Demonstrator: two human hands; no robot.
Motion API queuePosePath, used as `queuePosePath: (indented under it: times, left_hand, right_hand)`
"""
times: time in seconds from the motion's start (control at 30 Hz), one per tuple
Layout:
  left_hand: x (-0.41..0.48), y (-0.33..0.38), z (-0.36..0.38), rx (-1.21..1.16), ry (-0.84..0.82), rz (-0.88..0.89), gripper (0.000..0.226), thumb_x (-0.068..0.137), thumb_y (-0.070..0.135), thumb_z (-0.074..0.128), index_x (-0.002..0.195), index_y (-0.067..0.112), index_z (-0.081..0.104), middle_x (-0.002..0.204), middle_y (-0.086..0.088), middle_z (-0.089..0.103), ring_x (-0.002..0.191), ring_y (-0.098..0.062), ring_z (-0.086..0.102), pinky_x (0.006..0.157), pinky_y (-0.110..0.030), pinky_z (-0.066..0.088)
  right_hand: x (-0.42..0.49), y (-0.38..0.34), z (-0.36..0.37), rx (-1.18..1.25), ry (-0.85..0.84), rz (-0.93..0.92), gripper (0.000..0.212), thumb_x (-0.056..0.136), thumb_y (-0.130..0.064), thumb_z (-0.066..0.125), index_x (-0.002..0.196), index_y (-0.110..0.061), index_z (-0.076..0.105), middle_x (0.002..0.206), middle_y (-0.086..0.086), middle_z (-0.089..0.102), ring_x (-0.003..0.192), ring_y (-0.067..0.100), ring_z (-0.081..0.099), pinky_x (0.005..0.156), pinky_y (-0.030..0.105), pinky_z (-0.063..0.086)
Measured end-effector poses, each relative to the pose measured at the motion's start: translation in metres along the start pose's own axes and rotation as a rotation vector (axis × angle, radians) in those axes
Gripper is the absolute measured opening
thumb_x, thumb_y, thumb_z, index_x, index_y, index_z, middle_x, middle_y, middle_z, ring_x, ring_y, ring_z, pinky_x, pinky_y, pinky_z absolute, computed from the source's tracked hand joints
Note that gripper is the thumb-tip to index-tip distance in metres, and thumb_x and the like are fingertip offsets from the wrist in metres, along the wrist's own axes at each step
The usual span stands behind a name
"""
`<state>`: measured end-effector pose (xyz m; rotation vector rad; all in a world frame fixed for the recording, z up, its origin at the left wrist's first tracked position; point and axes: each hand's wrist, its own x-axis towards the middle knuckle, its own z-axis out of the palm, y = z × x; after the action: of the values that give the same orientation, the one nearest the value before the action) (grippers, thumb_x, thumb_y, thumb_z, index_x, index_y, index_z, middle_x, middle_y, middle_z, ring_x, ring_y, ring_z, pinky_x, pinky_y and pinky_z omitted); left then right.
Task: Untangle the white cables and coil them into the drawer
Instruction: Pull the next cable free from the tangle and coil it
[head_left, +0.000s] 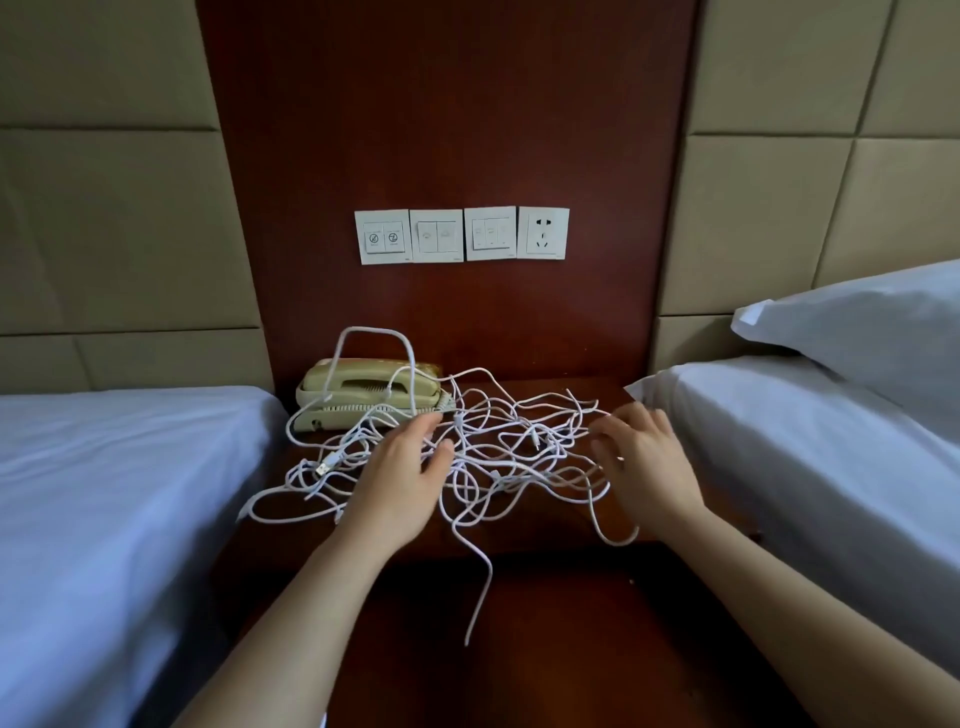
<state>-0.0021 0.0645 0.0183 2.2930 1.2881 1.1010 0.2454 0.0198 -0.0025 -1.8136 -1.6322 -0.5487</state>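
Untangling begins: my left hand (400, 467) and right hand (644, 462), spread and empty, must next find a loose end among white cables (467, 457).

dark wood nightstand (587, 387): tangled white cables (498, 452), beige telephone (363, 395) at back-left.

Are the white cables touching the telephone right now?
Touching. The head view shows strands of the white cables draped across the telephone handset and base.

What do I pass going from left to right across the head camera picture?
Left bed → left hand → right hand → right bed.
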Motion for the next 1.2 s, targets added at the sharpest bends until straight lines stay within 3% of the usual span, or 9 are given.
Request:
queuePosePath:
  times: [0.17, 0.3, 0.43, 0.57, 0.67, 0.8, 0.93, 1.07, 1.2]
  left_hand:
    - [-0.006, 0.012, 0.005, -0.128, -0.081, -0.041, 0.046, 0.100, 0.027, 0.039, 0.145, 0.020, 0.034, 0.141, 0.000, 0.048, 0.127, -0.013, 0.046, 0.095, -0.016, 0.028]
    - [-0.006, 0.018, 0.012, -0.216, -0.149, -0.048, 0.049, 0.101, 0.030, 0.034, 0.147, 0.021, 0.026, 0.149, 0.001, 0.037, 0.134, -0.012, 0.038, 0.101, -0.016, 0.024]
    - [-0.006, 0.014, 0.014, -0.217, -0.156, -0.045, 0.049, 0.101, 0.034, 0.030, 0.148, 0.023, 0.024, 0.154, 0.003, 0.027, 0.141, -0.009, 0.024, 0.110, -0.021, 0.017]
    - [-0.005, 0.006, 0.011, -0.308, -0.124, 0.014, 0.042, 0.101, 0.028, 0.034, 0.143, 0.029, 0.036, 0.150, 0.008, 0.034, 0.134, -0.002, 0.032, 0.108, -0.015, 0.023]
    - [-0.001, 0.004, 0.006, -0.395, -0.026, 0.046, 0.033, 0.099, 0.020, 0.041, 0.130, 0.027, 0.051, 0.126, 0.017, 0.051, 0.107, 0.013, 0.047, 0.087, 0.002, 0.032]
    - [0.004, -0.001, 0.004, -0.394, 0.261, 0.013, 0.022, 0.092, 0.008, 0.052, 0.105, 0.020, 0.041, 0.090, 0.007, 0.054, 0.084, -0.003, 0.055, 0.076, -0.019, 0.044]
    - [0.011, -0.014, -0.006, -0.150, 0.507, -0.135, 0.053, 0.082, 0.006, 0.065, 0.128, 0.011, 0.038, 0.118, -0.010, 0.047, 0.104, -0.022, 0.049, 0.091, -0.036, 0.042]
    - [0.015, -0.036, -0.009, 0.292, 0.157, -0.233, 0.032, 0.094, 0.028, 0.050, 0.123, 0.018, 0.056, 0.135, -0.006, 0.041, 0.126, -0.028, 0.033, 0.104, -0.039, 0.026]
    - [0.013, -0.048, -0.004, 0.355, -0.010, -0.122, 0.029, 0.098, 0.025, 0.038, 0.095, 0.013, 0.064, 0.113, -0.002, 0.059, 0.111, -0.025, 0.050, 0.089, -0.035, 0.033]
  right_hand:
    - [-0.005, -0.046, -0.001, -0.136, 0.028, -0.130, 0.030, 0.087, -0.037, 0.048, 0.091, -0.020, 0.072, 0.098, 0.002, 0.066, 0.089, 0.028, 0.058, 0.074, 0.039, 0.046]
    - [-0.009, -0.087, -0.003, 0.585, -0.406, -0.058, 0.033, 0.098, -0.030, 0.044, 0.125, -0.016, 0.056, 0.116, 0.005, 0.061, 0.099, 0.018, 0.059, 0.085, 0.029, 0.046]
    - [-0.008, -0.097, -0.003, 0.854, -0.454, -0.077, 0.018, 0.097, -0.016, 0.047, 0.106, -0.009, 0.062, 0.074, 0.010, 0.062, 0.054, 0.007, 0.050, 0.053, 0.020, 0.040]
    - [-0.001, -0.083, -0.010, 0.653, -0.302, -0.047, 0.022, 0.095, -0.021, 0.053, 0.076, -0.020, 0.063, 0.054, -0.010, 0.050, 0.049, 0.004, 0.042, 0.052, 0.019, 0.029]
    - [0.002, -0.071, -0.017, 0.428, -0.231, -0.031, 0.018, 0.094, -0.027, 0.054, 0.080, -0.023, 0.064, 0.059, -0.012, 0.055, 0.055, 0.003, 0.049, 0.053, 0.019, 0.031]
    - [0.005, -0.057, -0.027, 0.281, -0.142, -0.036, 0.020, 0.093, -0.033, 0.055, 0.075, -0.025, 0.060, 0.061, -0.011, 0.054, 0.057, 0.003, 0.047, 0.054, 0.019, 0.033]
    - [0.006, -0.044, -0.028, 0.254, -0.084, -0.058, 0.023, 0.091, -0.032, 0.057, 0.070, -0.024, 0.054, 0.060, -0.011, 0.049, 0.056, 0.006, 0.045, 0.051, 0.024, 0.032]
    - [0.006, -0.029, -0.024, 0.273, -0.065, -0.057, 0.020, 0.091, -0.026, 0.058, 0.077, -0.013, 0.065, 0.068, -0.004, 0.058, 0.064, 0.009, 0.048, 0.055, 0.024, 0.036]
    - [0.004, -0.014, -0.018, 0.239, -0.006, 0.035, 0.021, 0.091, -0.024, 0.059, 0.076, -0.010, 0.066, 0.069, 0.000, 0.060, 0.067, 0.016, 0.052, 0.057, 0.029, 0.040]
